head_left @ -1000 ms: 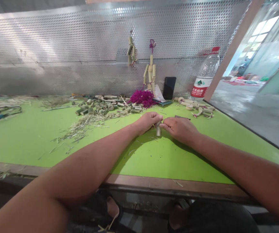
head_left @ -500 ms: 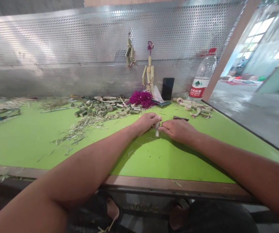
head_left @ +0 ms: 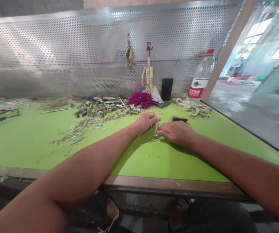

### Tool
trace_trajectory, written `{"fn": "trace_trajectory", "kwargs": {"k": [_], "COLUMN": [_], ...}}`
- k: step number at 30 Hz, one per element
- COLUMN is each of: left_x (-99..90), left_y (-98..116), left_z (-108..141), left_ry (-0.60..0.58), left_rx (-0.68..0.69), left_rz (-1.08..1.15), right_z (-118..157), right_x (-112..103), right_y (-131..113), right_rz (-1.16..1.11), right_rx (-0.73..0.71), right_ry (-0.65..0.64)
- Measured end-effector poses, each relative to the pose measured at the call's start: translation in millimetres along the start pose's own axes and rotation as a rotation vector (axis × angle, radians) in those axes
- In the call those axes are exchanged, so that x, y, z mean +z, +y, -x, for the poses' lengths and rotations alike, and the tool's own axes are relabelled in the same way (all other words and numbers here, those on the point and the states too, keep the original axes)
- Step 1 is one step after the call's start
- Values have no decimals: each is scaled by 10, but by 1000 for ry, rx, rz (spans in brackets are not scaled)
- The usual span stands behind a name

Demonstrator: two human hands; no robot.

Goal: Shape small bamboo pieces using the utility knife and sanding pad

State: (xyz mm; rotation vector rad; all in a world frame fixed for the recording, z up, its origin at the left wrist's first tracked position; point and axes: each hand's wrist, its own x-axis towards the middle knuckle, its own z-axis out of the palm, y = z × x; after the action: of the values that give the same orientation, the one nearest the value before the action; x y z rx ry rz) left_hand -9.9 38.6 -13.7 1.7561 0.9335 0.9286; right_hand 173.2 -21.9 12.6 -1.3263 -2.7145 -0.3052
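While the left hand (head_left: 144,123) and right hand (head_left: 177,133) are pinching a short pale bamboo tube (head_left: 156,129) upright between them over the lime-green desk (head_left: 158,161), any slackened grip is risking a drop among the loose bamboo shavings (head_left: 78,131) (its lower end is barely visible).

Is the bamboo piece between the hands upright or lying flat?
Upright: the bamboo piece stands on end between the left hand and right hand, its long side rising from the green tabletop.
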Motion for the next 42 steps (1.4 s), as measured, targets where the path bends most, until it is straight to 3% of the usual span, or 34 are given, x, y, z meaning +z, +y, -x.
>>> {"fn": "trace_trajectory", "kwargs": {"k": [3, 11, 20, 26, 36, 42], "left_x": [7, 48, 58, 35, 82, 86], "left_y": [26, 73, 87, 20, 38, 16], "left_z": [6, 19, 26, -3, -2, -8], "left_ry": [-10, 49, 62, 19, 63, 64], "left_rx": [32, 39, 9, 27, 38, 21], "left_rz": [8, 36, 78, 66, 64, 112], "right_z": [-22, -50, -8, -42, -41, -53], "right_x": [-1, 9, 30, 45, 69, 41], "right_y": [25, 6, -55, 18, 1, -5], "right_rz": [-8, 15, 60, 14, 43, 25], "right_rx": [108, 195, 25, 189, 216, 169], "right_ry": [81, 104, 24, 125, 169, 103]}}
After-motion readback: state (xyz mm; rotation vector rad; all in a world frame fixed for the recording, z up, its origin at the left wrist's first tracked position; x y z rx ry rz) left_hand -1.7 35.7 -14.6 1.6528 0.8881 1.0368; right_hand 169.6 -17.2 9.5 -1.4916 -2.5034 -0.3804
